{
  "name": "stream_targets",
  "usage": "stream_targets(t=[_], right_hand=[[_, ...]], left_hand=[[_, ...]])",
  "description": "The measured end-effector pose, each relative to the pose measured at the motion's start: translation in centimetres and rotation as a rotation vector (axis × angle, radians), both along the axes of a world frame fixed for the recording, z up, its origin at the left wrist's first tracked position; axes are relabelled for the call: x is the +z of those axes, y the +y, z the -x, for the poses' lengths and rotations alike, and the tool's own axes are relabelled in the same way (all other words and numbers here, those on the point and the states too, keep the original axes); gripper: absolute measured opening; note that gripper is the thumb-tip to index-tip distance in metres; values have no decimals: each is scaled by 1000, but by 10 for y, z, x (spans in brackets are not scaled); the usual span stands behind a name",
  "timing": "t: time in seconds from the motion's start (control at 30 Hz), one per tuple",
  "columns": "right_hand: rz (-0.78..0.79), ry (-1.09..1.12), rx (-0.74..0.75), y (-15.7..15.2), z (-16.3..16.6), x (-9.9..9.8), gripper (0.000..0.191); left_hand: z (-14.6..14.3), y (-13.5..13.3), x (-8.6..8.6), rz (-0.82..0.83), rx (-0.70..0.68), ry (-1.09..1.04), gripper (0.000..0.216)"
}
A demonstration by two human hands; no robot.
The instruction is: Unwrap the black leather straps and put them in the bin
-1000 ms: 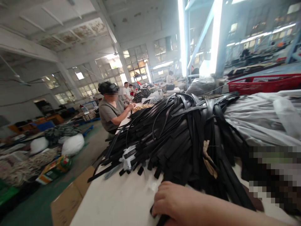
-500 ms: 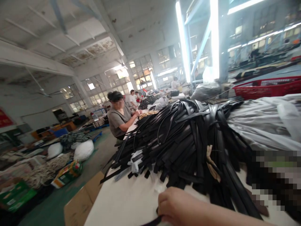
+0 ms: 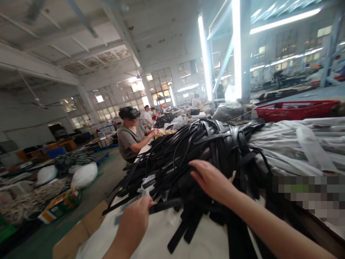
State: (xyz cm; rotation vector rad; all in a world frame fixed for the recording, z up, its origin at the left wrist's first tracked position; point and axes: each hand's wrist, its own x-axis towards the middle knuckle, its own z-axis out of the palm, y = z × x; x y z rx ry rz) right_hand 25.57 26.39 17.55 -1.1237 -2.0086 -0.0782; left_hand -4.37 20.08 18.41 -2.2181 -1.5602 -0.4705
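Observation:
A large heap of black straps (image 3: 172,169) lies across the white table (image 3: 205,230), their flat ends fanned toward me. My left hand (image 3: 134,217) is closed, thumb and fingers pinching the end of one flat black strap (image 3: 168,205) at the heap's near edge. My right hand (image 3: 211,180) rests on or just above the heap, fingers stretched to the left and the thumb apart from them; nothing shows in its grasp. White plastic film (image 3: 148,182) pokes out between the straps beside my left hand.
White wrapped material (image 3: 302,144) is piled to the right, with a red basket (image 3: 296,110) behind it. Across the table, a co-worker (image 3: 132,135) handles gold-coloured pieces (image 3: 165,133). A cardboard box (image 3: 81,230) stands by the table's left edge.
My right hand has moved from the near table, where it held a black strap, up and forward over the heap. My left hand has come into view, pinching a strap.

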Motion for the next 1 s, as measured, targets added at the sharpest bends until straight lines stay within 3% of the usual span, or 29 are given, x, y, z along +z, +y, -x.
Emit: stream_targets(t=[0.07, 0.13, 0.27, 0.47, 0.7, 0.77, 0.87, 1.0], right_hand=[[147, -99, 237, -10, 31, -18, 35], [255, -204, 291, -16, 51, -33, 27], [349, -237, 283, -14, 55, -42, 14], [414, -160, 282, -21, 56, -35, 6], [435, -110, 260, -37, 76, -36, 7], [459, -76, 217, -34, 73, -36, 10], [490, -18, 195, -30, 67, -36, 14], [460, -57, 274, -26, 56, -30, 30]], left_hand=[[-10, 22, -12, 50, -52, 1, 21], [-15, 32, -26, 85, -88, -26, 24], [-11, 31, -42, 158, -151, -103, 26], [-15, 29, -42, 258, -315, -282, 21], [-32, 22, -47, 252, -390, -433, 24], [-24, 22, -45, 266, -361, -396, 20], [-14, 23, -39, 354, -240, -255, 44], [-12, 23, -30, 492, -96, -77, 19]])
